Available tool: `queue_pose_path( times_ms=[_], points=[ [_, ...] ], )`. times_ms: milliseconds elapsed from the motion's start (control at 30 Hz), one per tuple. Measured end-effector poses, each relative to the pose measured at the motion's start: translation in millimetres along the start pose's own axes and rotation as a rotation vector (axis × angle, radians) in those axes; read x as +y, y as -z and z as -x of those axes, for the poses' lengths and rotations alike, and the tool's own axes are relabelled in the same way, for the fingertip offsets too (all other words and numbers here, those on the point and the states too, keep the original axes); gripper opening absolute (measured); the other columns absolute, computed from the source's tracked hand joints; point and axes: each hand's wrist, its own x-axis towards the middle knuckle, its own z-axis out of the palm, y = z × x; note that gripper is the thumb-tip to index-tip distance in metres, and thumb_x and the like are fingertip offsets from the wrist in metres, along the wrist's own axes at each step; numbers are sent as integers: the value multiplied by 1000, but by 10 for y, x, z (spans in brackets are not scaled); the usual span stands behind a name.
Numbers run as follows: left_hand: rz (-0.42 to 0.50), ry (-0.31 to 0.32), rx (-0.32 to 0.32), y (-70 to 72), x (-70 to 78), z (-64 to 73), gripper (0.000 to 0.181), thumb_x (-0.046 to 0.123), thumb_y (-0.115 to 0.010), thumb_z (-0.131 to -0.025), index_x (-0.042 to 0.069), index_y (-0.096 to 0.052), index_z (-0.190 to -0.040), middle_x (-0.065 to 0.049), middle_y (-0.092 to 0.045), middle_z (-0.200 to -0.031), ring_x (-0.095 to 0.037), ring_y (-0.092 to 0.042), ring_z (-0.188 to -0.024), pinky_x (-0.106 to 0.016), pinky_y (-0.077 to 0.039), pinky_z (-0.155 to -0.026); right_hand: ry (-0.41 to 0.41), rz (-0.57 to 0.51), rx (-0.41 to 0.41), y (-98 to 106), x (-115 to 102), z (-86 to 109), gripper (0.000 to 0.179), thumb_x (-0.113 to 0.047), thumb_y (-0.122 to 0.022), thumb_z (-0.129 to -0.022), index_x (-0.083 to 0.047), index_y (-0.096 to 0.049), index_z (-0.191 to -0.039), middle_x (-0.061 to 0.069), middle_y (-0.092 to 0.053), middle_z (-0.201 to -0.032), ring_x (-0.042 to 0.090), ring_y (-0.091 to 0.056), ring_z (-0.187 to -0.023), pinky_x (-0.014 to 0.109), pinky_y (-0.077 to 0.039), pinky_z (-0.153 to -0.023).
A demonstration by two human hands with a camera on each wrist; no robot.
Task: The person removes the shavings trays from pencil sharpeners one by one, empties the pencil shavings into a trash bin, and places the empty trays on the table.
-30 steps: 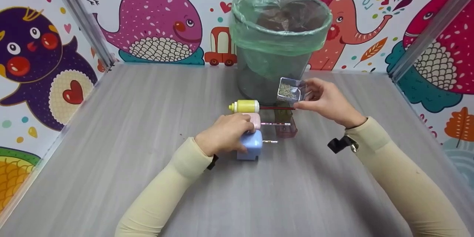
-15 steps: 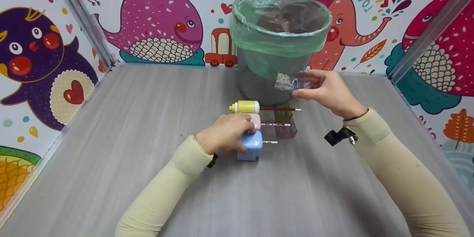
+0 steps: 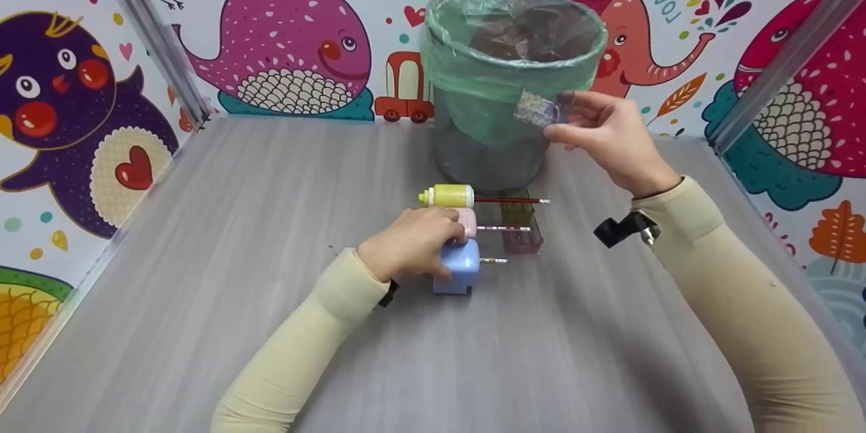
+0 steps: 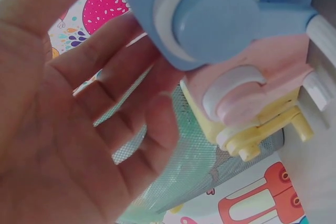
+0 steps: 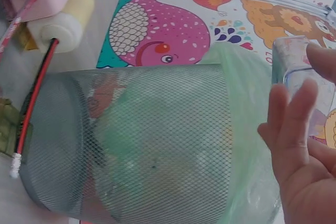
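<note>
My right hand (image 3: pixel 617 139) pinches a small clear shavings drawer (image 3: pixel 538 110) with pale pencil shavings in it. It is raised in front of the wastebasket (image 3: pixel 484 155), below the rim. My left hand (image 3: pixel 414 240) grips the blue pencil sharpener (image 3: pixel 461 264), thumb on the near side and fingers over its far side. Behind that stand a pink sharpener (image 3: pixel 467 222) and a yellow sharpener (image 3: pixel 452 195). A pencil sticks out to the right of each one. In the left wrist view, the blue crank (image 4: pixel 215 22) faces the palm.
A green plastic bag (image 3: pixel 504 81) lines the mesh wastebasket at the back. A reddish clear drawer (image 3: pixel 524 242) and an olive one (image 3: pixel 517 193) lie on the table by the pencils. Patterned panels (image 3: pixel 291 40) enclose the back and sides.
My right hand has raised the clear drawer toward the wastebasket's rim, tilting it along the way. The left hand has stayed on the blue sharpener.
</note>
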Motion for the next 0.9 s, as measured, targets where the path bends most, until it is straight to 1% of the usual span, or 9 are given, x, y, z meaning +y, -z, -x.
queue_pose_path(
  times_ms=[167,233,367,467,633,733,800,900],
  points=[
    [1,1,-3,3,2,0,47,29,-90,-75,13,-71,-114,-3,-65,-117,-22,-59,-106,-46,-52,-95,-8,-104,23,24,-76,-53,61,-16,-80,-86,-5,-55,-141,0,-71,-96,13,-64,-76,21,-55,-67],
    [-7,-8,3,2,1,0,46,28,-90,-74,14,-71,-114,-3,-65,-116,-22,-60,-106,-47,-53,-94,-1,-137,33,31,-100,-66,60,-15,-80,-86,-6,-55,-140,1,-70,-91,13,-64,-72,21,-55,-65],
    [-19,-20,13,4,2,6,45,29,-90,-74,14,-72,-113,-3,-66,-116,-22,-61,-106,-46,-54,-91,24,-190,48,42,-139,-96,55,-14,-80,-85,-3,-58,-135,2,-71,-89,13,-66,-67,21,-56,-62],
    [-16,-14,8,11,8,10,46,29,-90,-75,14,-72,-115,-3,-66,-118,-21,-61,-107,-46,-54,-92,39,-175,83,39,-167,-115,54,-16,-78,-87,-2,-58,-134,2,-71,-95,12,-66,-65,21,-56,-61],
    [-12,-5,-7,17,20,4,47,28,-89,-76,14,-71,-118,-3,-66,-121,-21,-60,-108,-44,-53,-97,42,-82,190,7,-228,-129,51,-24,-77,-88,-5,-62,-133,2,-67,-111,10,-65,-69,19,-55,-61],
    [-13,-2,-9,14,24,6,47,28,-88,-77,14,-71,-118,-3,-66,-121,-21,-59,-108,-45,-52,-97,37,-84,244,-10,-264,-165,52,-25,-78,-88,-7,-63,-133,4,-64,-116,11,-63,-70,18,-53,-60],
    [-16,2,-8,11,22,10,47,28,-89,-77,15,-71,-118,-3,-65,-121,-21,-60,-108,-45,-52,-97,34,-91,272,-13,-288,-202,54,-26,-77,-88,-8,-61,-136,4,-62,-119,11,-61,-73,17,-52,-60],
    [-14,5,-8,3,14,15,48,29,-89,-77,14,-71,-119,-2,-65,-120,-21,-60,-109,-45,-52,-97,34,-60,306,-8,-319,-270,56,-29,-76,-89,-10,-59,-139,5,-61,-123,12,-59,-83,17,-52,-61]
  ],
)
